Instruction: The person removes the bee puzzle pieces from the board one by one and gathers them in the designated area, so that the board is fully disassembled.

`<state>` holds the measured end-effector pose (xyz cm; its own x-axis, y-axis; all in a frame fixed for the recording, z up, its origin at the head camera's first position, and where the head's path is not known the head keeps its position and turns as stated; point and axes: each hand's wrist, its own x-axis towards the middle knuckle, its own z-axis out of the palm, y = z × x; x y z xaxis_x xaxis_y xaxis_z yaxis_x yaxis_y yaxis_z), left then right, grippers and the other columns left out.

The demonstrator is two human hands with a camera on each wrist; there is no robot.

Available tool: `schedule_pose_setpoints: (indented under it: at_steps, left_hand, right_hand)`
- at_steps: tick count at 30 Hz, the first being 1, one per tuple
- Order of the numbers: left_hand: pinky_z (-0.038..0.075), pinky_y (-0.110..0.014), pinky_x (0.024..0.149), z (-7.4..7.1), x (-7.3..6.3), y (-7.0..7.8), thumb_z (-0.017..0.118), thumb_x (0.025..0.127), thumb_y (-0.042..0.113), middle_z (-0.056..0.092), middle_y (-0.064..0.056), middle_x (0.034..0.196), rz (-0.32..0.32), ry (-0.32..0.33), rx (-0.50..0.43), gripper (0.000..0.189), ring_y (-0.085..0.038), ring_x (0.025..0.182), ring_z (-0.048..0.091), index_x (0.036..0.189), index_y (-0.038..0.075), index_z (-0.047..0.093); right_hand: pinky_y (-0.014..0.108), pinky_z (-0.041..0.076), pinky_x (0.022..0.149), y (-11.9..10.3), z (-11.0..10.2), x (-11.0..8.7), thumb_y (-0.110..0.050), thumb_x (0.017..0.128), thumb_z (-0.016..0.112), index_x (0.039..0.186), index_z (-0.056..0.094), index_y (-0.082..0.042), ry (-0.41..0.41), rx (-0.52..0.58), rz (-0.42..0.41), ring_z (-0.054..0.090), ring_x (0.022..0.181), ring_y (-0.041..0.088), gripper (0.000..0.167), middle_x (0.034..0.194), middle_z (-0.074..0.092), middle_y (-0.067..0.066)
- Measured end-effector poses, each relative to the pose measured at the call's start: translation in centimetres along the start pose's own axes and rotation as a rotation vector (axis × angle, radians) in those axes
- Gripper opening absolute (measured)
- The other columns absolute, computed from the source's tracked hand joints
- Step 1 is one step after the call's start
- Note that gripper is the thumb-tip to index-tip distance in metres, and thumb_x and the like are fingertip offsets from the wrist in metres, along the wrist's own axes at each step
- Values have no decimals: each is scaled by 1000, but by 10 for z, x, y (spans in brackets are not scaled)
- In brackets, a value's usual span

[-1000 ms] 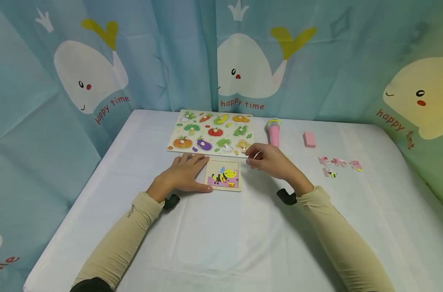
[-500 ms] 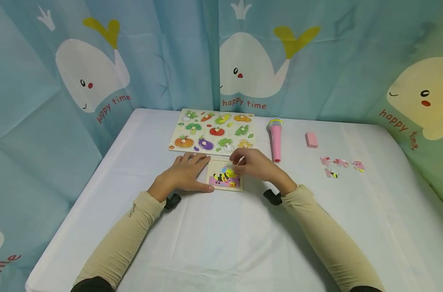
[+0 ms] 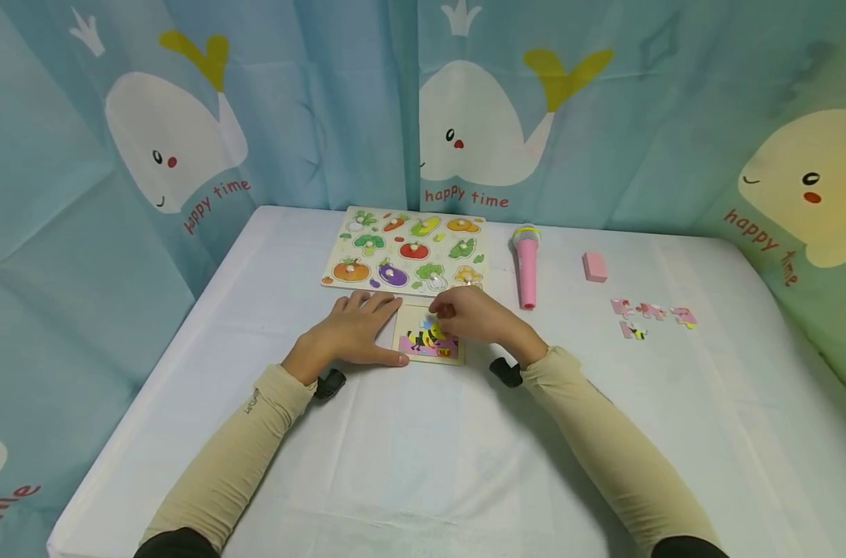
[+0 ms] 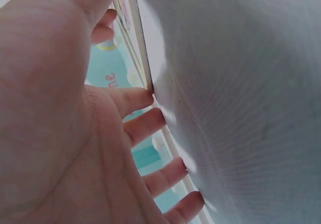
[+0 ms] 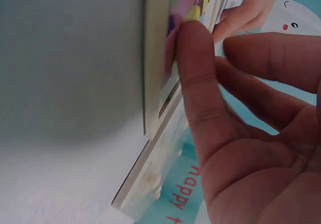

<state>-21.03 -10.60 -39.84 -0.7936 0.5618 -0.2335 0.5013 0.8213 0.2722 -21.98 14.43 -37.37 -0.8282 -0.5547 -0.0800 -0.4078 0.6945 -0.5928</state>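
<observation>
A small square wooden puzzle tray (image 3: 433, 360) lies on the white tablecloth, with bee-picture pieces (image 3: 420, 339) in its lower part. My left hand (image 3: 353, 333) rests along its left side, fingers spread, the thumb at the lower left corner and the index finger by the upper left one. In the left wrist view, the fingertips (image 4: 173, 169) meet the cloth. Over the tray's upper right is my right hand (image 3: 472, 314), fingers bent, hiding that part. The right wrist view has the thumb tip (image 5: 193, 35) against the picture, apart from the index finger.
Behind the tray lies a vegetable knob puzzle board (image 3: 402, 252). To its right are a pink toy microphone (image 3: 527, 271) and a pink block (image 3: 594, 266). Several loose pink jigsaw pieces (image 3: 651, 311) lie farther right. A blue curtain (image 3: 367, 101) closes off the back.
My right hand has moved left from beside the tray to above its upper right part, uncovering the microphone's handle. The left hand keeps its place.
</observation>
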Motion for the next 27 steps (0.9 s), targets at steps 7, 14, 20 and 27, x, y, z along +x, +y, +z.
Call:
schedule_pose_setpoints:
  at_steps: [7,14,20,27]
  left_hand:
    - [17,-65,122,1,-1,0,70,92,72,25,-8,174,8,10,1,109,-41,157,19,172,13,26]
    - [17,-65,123,1,-1,0,70,92,72,25,-8,174,4,10,3,109,-41,157,19,172,13,26]
    - [17,-65,123,0,-1,-1,70,92,72,25,-7,174,-2,3,5,108,-40,157,19,172,14,25]
    - [16,-66,122,2,0,-1,69,92,73,24,-7,174,3,5,12,109,-41,157,18,172,14,25]
  right_hand:
    - [35,53,80,-2,-1,12,0,99,64,112,77,4,-61,-11,77,61,84,22,19,94,72,10]
    - [35,52,78,-5,-1,16,-7,102,67,111,76,1,-85,-7,114,62,78,19,16,89,70,7]
    - [33,51,73,-5,1,16,-9,102,66,112,75,2,-94,10,117,62,76,17,17,88,70,7]
    - [33,51,74,-6,2,16,-11,102,66,111,74,1,-72,1,115,62,78,18,17,89,69,7]
